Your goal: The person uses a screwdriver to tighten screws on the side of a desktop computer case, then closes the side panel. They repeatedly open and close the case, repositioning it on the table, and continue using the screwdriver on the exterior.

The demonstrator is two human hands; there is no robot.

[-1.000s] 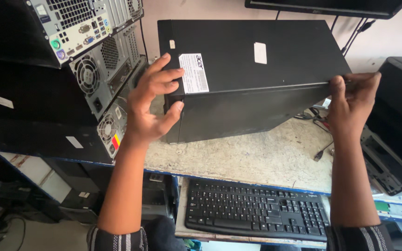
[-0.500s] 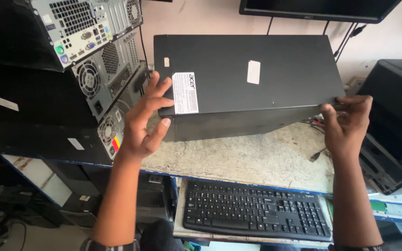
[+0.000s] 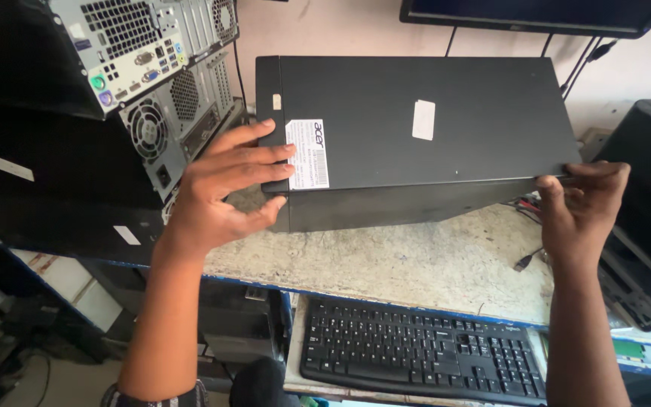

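Keyboard (image 3: 423, 354): black, on a pull-out tray below and between both forearms, nearest the camera.
Worktop (image 3: 408, 260): speckled stone surface, directly under both hands.
Left hand (image 3: 227, 188): fingers spread flat over the top left corner of the desktop computer case (image 3: 431, 128), thumb pressed to its near side; gripping the case end.
Right hand (image 3: 585, 207): fingers curled around the right near corner of the case; gripping it.
Case position: black, lying on its side between the two hands, near edge over the worktop; two white stickers on the upper panel.
Cable plug (image 3: 525, 261): loose on the worktop, just left of the right hand.
Stacked computer towers (image 3: 152, 98): rear panels and fans exposed, beyond the left hand.
Monitor (image 3: 536, 15): beyond the case, upper right.
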